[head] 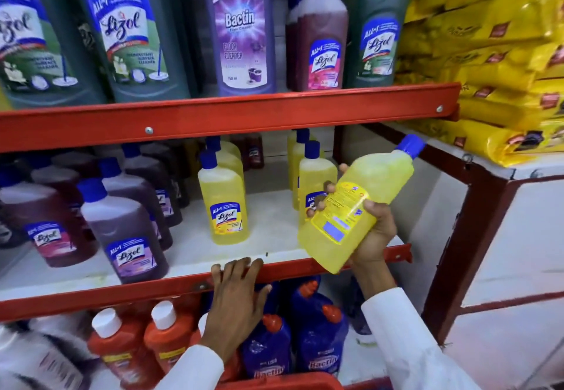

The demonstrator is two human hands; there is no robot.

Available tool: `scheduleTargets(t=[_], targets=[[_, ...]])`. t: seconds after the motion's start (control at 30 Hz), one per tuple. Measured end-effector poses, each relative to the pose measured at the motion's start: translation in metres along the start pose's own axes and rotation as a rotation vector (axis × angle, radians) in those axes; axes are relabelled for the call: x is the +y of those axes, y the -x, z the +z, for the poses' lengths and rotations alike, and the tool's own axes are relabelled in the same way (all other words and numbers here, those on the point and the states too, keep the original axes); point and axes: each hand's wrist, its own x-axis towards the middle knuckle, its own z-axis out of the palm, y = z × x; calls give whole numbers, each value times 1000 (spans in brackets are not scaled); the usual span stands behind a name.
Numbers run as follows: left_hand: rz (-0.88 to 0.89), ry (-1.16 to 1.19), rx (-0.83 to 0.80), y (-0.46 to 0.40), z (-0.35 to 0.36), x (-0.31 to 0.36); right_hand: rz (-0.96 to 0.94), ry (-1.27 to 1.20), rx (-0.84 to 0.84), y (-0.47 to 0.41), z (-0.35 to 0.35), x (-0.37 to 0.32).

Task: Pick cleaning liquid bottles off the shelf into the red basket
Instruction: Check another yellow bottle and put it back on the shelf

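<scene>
My right hand (pixel 370 231) is shut on a yellow cleaning liquid bottle (pixel 363 203) with a blue cap, held tilted in front of the middle shelf, back label facing me. My left hand (pixel 233 304) rests with spread fingers on the red front rail of the middle shelf (pixel 183 287), holding nothing. More yellow bottles stand upright on that shelf, one (pixel 224 197) in front and others (pixel 314 172) behind the held bottle. The red basket (pixel 274 383) shows only as a rim at the bottom edge.
Purple bottles (pixel 128 237) fill the middle shelf's left. Large green, purple and maroon bottles (pixel 241 26) stand on the top shelf. Orange (pixel 122 347) and blue bottles (pixel 317 337) sit on the lower shelf. Yellow packets (pixel 500 63) are stacked at the right.
</scene>
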Motion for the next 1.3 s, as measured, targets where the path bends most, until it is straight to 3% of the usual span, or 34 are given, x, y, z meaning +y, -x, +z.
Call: scheduleTargets(t=[0.13,0.23,0.3,0.43,0.53,0.9,1.3], targets=[[25,-13,1,1,0,-3,99,-188,-223,10,14,-13],[32,-9,-7,1,0,-5,88,-87,-156,18,18,-18],[23,3,-5,1,1,-5,4,107,36,21,21,-19],[21,5,-4,2,-1,-4,-279,1011,748,18,30,-3],[14,23,-8,2,-3,-5,-400,1141,864,14,23,7],[-4,17,-46,1,-5,-5,-329,1371,759,-16,-27,28],[-10,7,-40,1,-3,-3,-215,1422,753,-20,-40,46]])
